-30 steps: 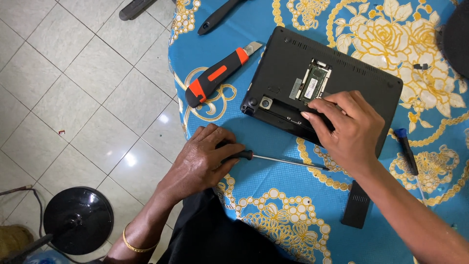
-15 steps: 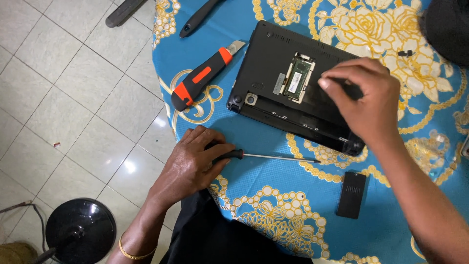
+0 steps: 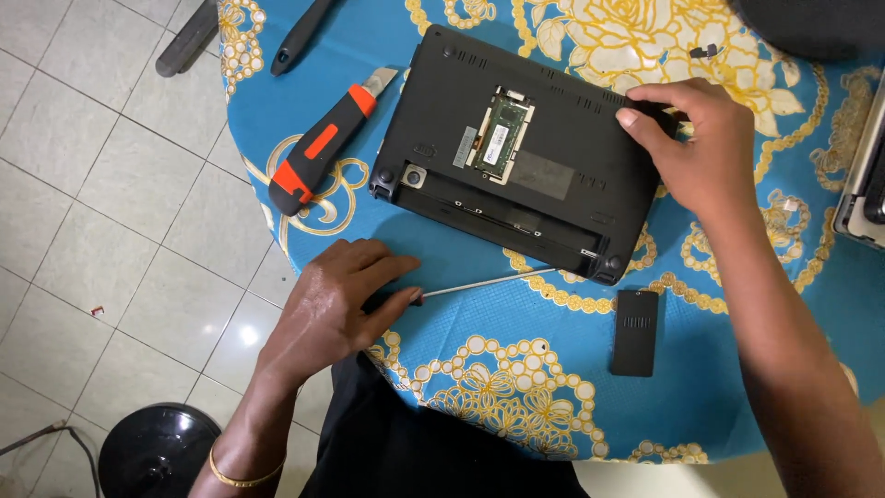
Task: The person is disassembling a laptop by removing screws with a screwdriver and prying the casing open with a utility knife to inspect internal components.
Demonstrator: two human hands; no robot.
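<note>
Matt black plastic on the laptop point(image 3: 544, 166) underside, green circuit board point(image 3: 502, 138) bared in its open bay. Shiny bare metal on the screwdriver point(image 3: 489, 281) shaft. Glossy printed cloth point(image 3: 516, 369) over the desk. Smooth orange-and-black plastic on the utility knife point(image 3: 318, 152). Glazed, reflective floor tiles point(image 3: 111, 184).

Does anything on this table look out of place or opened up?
Yes. The black laptop lies upside down with a bottom hatch open, baring a green memory board. A small black cover lies loose on the blue tablecloth beside it. Nothing looks spilled.
</note>
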